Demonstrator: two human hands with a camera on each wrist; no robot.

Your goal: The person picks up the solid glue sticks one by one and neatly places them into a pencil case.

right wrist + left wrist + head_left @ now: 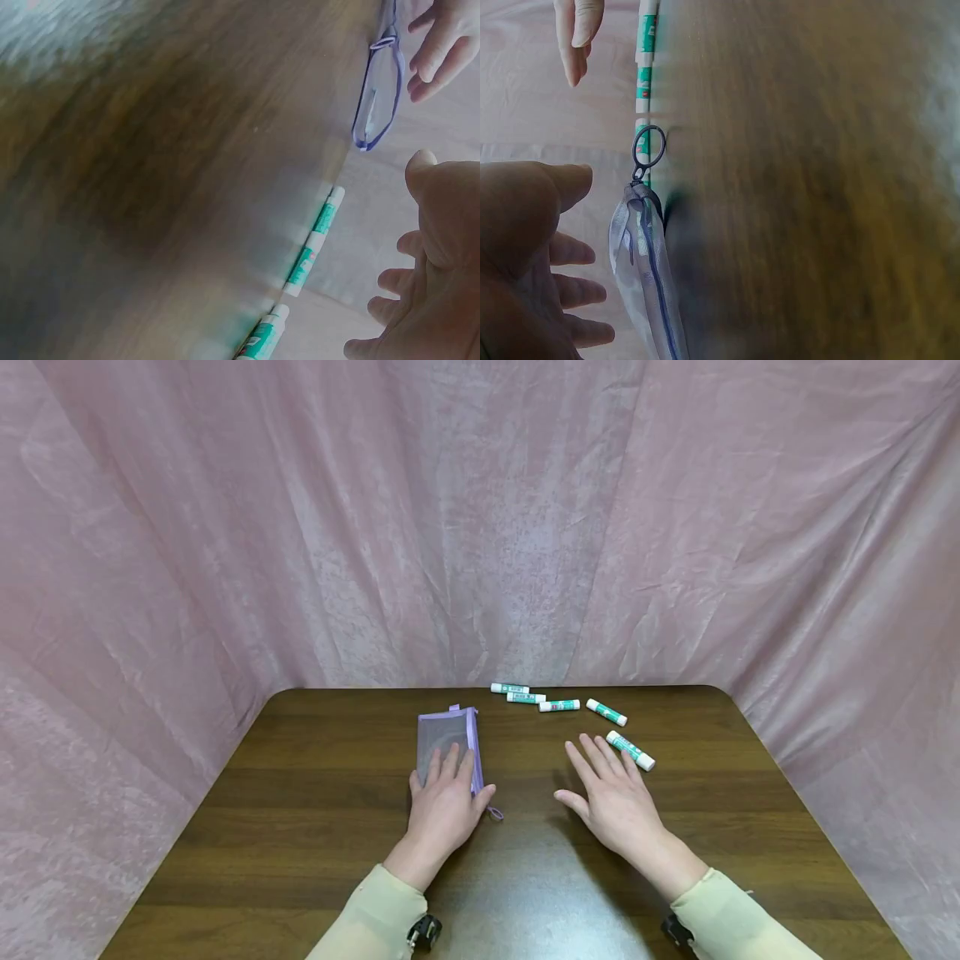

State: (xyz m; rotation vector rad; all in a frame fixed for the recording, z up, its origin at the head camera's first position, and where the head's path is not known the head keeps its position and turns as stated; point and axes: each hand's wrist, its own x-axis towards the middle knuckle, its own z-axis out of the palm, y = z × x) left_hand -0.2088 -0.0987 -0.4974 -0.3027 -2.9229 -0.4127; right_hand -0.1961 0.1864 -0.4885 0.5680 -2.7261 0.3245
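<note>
A purple-edged mesh zipper pouch (442, 732) lies on the left half of the table. Over its near end my left hand (444, 806) hovers with fingers spread, and the left wrist view shows a gap between hand and pouch. The pouch's zipper has a ring pull (649, 146) at the near end. My right hand (617, 806) is held above the table, fingers extended, holding nothing. Nearest to it is a green-and-white glue stick (630, 750), just beyond the fingertips. Another glue stick (607, 712) lies farther back.
Toward the back edge of the wooden table (300, 827) lie more glue sticks: one (559, 706) near the middle, another (527, 698) to its left, and a third (510, 688) closest to the edge. Behind the table hangs a pink curtain (480, 527).
</note>
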